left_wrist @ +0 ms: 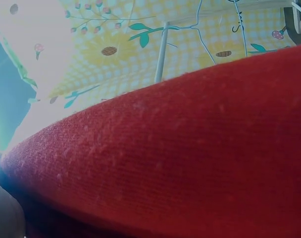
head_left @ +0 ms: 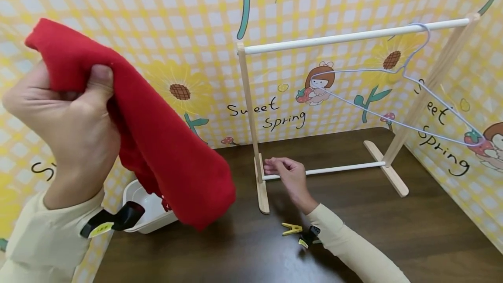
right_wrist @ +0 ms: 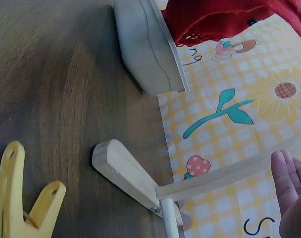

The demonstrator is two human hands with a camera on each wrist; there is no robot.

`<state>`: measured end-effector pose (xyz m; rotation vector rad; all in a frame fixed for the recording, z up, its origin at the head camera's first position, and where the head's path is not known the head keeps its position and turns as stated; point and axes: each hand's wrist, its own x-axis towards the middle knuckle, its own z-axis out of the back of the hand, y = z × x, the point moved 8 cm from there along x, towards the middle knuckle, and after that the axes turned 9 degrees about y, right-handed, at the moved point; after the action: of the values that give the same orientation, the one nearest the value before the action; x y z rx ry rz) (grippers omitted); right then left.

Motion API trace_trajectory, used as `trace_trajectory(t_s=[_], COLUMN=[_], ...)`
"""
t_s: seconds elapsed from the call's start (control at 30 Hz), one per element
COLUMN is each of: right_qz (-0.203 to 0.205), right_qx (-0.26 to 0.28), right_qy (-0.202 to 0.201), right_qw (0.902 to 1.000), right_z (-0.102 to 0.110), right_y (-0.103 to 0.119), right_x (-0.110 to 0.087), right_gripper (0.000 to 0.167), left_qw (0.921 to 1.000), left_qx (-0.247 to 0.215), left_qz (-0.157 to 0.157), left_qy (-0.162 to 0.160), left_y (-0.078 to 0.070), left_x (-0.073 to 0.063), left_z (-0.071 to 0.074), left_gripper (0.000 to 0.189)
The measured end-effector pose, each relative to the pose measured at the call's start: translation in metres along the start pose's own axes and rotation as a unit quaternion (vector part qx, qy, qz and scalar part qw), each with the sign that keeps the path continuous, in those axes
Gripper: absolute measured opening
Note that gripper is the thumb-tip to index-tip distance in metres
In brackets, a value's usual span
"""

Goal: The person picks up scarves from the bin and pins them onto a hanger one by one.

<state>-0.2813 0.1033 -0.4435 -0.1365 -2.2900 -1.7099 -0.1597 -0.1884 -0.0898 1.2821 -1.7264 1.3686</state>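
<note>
Raised at the left of the head view, my left hand grips a red knit garment between thumb and fingers. The garment hangs folded down to the right, and in the left wrist view its ribbed cloth fills most of the picture. A lacy edge shows in the right wrist view. My right hand holds nothing; its fingers reach beside the left post of a small wooden clothes rack, just above the lower bar. From the rack's top rail hangs a lavender wire hanger, tilted and bare.
A white plastic basin stands on the dark wooden table, partly behind the garment. A yellow clothespin lies on the table near my right wrist. Behind the rack hangs a yellow checked cloth printed with sunflowers.
</note>
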Motion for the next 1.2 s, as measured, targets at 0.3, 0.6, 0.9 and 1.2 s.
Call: trace_trajectory(t_s=[0.3, 0.6, 0.9, 1.2], right_qz=[0.014, 0.041, 0.065, 0.120], right_qx=[-0.005, 0.011, 0.006, 0.034], right_qy=[-0.017, -0.050, -0.084, -0.117], right_qw=[0.9997, 0.9979, 0.9943, 0.9853], right_z=[0.023, 0.054, 0.082, 0.111], right_y=[0.008, 0.020, 0.036, 0.065], right_x=[-0.003, -0.009, -0.009, -0.005], right_gripper=[0.025, 0.030, 0.031, 0.031], left_qw=[0.9997, 0.9998, 0.9988, 0.9981], left_qx=[-0.019, 0.014, 0.021, 0.026], left_qz=[0.008, 0.016, 0.043, 0.056], left_qy=[-0.014, -0.006, 0.002, 0.000], left_y=[0.001, -0.001, 0.007, 0.013], left_x=[-0.003, -0.012, -0.029, -0.041], left_z=[-0.001, -0.005, -0.012, -0.011], left_gripper=[0.014, 0.014, 0.017, 0.021])
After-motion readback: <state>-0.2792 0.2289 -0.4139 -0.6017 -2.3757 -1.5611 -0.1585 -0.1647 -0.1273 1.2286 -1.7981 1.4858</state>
